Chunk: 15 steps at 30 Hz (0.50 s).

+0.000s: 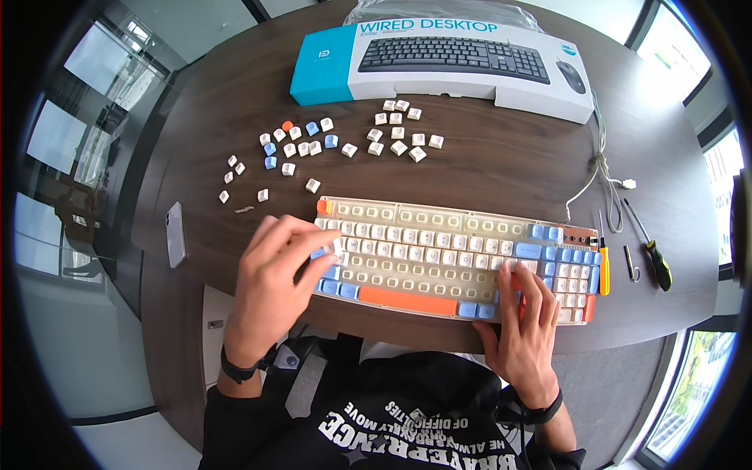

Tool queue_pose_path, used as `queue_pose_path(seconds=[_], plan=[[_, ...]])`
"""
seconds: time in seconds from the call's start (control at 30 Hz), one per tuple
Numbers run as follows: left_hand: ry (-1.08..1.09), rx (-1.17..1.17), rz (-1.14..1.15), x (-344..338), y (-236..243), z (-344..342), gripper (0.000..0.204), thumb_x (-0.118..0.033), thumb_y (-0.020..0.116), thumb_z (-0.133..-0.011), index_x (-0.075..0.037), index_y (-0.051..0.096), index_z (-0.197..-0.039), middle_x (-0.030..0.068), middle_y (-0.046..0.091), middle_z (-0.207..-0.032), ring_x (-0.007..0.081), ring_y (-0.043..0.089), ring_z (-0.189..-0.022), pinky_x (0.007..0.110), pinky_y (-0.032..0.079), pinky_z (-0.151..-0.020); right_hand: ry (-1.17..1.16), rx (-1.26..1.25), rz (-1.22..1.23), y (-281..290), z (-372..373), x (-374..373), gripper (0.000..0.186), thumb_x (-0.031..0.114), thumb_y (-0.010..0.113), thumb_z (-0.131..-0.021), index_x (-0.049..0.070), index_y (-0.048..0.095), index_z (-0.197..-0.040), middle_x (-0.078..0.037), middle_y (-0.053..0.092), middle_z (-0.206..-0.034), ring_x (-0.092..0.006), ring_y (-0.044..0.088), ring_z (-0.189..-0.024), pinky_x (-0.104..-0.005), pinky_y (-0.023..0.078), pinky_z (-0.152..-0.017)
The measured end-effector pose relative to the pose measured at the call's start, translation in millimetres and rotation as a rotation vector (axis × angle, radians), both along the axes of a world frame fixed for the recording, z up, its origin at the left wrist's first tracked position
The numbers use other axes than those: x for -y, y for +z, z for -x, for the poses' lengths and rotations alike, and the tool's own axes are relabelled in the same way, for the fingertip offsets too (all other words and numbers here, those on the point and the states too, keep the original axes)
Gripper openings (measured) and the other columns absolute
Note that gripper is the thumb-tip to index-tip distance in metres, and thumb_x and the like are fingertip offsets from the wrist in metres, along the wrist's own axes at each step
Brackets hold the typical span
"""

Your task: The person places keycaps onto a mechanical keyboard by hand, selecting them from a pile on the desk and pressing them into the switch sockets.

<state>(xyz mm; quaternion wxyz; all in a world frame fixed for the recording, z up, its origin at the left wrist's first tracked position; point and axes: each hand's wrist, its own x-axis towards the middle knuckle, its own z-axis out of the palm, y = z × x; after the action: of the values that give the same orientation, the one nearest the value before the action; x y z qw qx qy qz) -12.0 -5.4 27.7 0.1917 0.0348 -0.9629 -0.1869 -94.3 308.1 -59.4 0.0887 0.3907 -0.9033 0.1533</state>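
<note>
**Caps partly on the keyboard**

We place all by the keyboard (427,274), laid before the person. Step in hand, we judge: seating caps singly. Two upper rows are capped; the farthest row and the nearer letter rows show bare sockets.

Left hand (276,262): over the keyboard's left end, pinching what seems a white cap (338,246), partly hidden by the fingers. Right hand (525,325): loosely curled, fingertips resting on the keyboard's right part, grasping nothing we see.

Next move, we think, calls for squaring the cap over a socket and pressing straight down.

Loose caps (398,133), white, blue and one orange, lie beyond the keyboard. Containers: farther beyond it, a carton (442,69), contents unseen.
</note>
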Motion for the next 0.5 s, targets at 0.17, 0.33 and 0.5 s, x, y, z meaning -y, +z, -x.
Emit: queue_pose_path(seconds=[0.17, 0.33, 0.5], plan=[[-0.006, 0.059, -0.076, -16.7, -15.0, -1.6, 0.028, 0.0, 0.083, -0.08, -0.004, 0.076, -0.108, 0.0064, 0.07, -0.097, 0.0257, 0.063, -0.087, 0.037, 0.053, -0.077, 0.006, -0.001, 0.021, -4.2, 3.6, 2.2, 0.084, 0.029, 0.082, -0.084, 0.003, 0.047, -0.157, -0.02, 0.045, -0.155, -0.0377, 0.05, -0.133, -0.05, 0.042, -0.106], [-0.04, 0.074, -0.071, -19.2, -26.3, -6.0, 0.025, 0.0, 0.083, -0.079, -0.002, 0.075, -0.102, 0.0071, 0.072, -0.097, 0.0271, 0.064, -0.089, 0.038, 0.053, -0.079, -0.022, -0.013, 0.024, 0.2, 2.4, 2.8, 0.086, 0.025, 0.083, -0.082, 0.005, 0.046, -0.158, -0.018, 0.045, -0.155, -0.036, 0.049, -0.134, -0.049, 0.041, -0.107], [-0.026, 0.102, -0.088, -20.8, -31.3, -8.7, 0.024, 0.001, 0.083, -0.079, -0.003, 0.075, -0.102, 0.0067, 0.071, -0.097, 0.0266, 0.063, -0.091, 0.038, 0.052, -0.08, -0.013, -0.017, 0.029, -3.8, 2.0, 3.6, 0.085, 0.025, 0.082, -0.084, 0.005, 0.046, -0.158, -0.018, 0.044, -0.156, -0.0356, 0.049, -0.134, -0.0486, 0.041, -0.107]])
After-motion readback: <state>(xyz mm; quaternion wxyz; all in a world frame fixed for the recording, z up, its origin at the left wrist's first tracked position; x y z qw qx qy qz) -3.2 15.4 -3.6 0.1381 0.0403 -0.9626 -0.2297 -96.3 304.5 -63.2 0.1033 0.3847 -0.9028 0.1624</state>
